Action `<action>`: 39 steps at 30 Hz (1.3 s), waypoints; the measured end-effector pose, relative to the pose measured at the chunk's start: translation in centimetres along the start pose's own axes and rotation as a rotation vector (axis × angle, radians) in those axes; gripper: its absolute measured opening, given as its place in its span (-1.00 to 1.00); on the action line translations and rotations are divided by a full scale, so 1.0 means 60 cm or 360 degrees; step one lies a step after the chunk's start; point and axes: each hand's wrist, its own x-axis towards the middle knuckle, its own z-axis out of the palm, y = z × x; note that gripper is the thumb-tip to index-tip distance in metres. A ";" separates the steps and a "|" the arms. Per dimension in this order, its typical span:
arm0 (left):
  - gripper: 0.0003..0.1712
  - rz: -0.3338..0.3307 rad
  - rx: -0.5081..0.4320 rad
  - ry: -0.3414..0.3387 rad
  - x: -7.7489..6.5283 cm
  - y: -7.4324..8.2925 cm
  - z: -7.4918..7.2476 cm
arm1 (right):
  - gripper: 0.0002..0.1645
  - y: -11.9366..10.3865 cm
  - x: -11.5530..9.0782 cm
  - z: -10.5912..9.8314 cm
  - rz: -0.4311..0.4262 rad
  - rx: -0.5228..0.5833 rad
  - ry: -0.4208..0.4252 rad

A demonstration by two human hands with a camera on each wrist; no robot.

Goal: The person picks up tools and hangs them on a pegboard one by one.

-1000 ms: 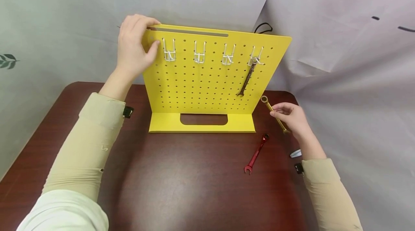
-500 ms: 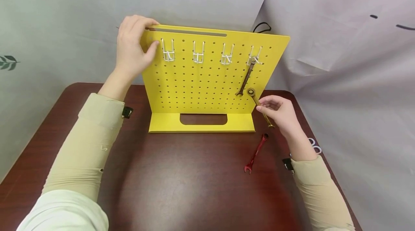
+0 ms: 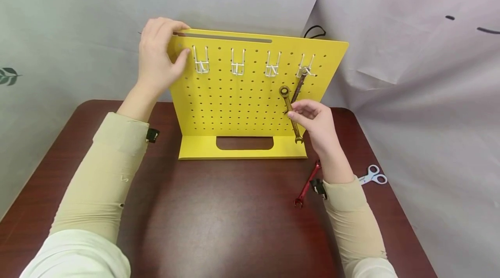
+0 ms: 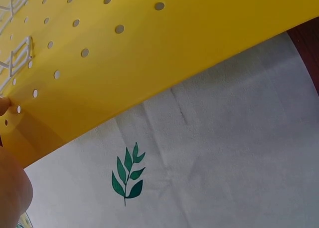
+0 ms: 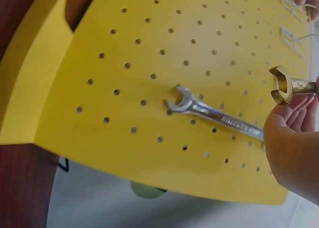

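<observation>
Red wrench (image 3: 307,184) lying on desk (image 3: 218,217), before right end of board (image 3: 255,91). Fingers of right hand (image 3: 315,124) pinching gold wrench (image 3: 294,124) before board; apparently bringing it in for hanging, next move likely calling for raising ring end to bare hook (image 3: 272,69) on board. Fingers of left hand (image 3: 156,54) gripping board's top-left corner. Since earlier frame, gold wrench shifting leftward across board.

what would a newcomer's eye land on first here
Probably the bright yellow pegboard on the dark red table, gripped at its top left by the left hand. Next, the gold combination wrench pinched in the right hand in front of it, and the silver combination wrench hanging from the rightmost hook.
</observation>
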 end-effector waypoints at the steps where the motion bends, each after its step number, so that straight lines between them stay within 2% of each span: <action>1: -0.61 0.0001 0.0000 -0.0001 0.000 0.000 0.000 | -0.51 -0.002 0.002 0.004 0.0000 0.0007 0.0005; 11: -0.61 -0.0003 -0.0009 0.0002 0.001 0.001 0.000 | -0.50 -0.017 0.022 0.033 -0.0049 0.0118 0.0026; 16: -0.61 -0.0007 -0.0005 -0.0002 0.001 0.000 0.000 | -0.51 -0.015 0.034 0.045 -0.0030 0.0153 0.0041; 28: -0.61 -0.0019 -0.0018 -0.0002 0.000 -0.005 0.004 | -0.57 -0.001 0.062 0.068 0.0083 0.0143 0.0097; 39: -0.59 -0.0027 -0.0020 -0.0001 -0.001 -0.012 0.010 | -0.74 0.012 0.083 0.085 0.0093 -0.0008 0.0235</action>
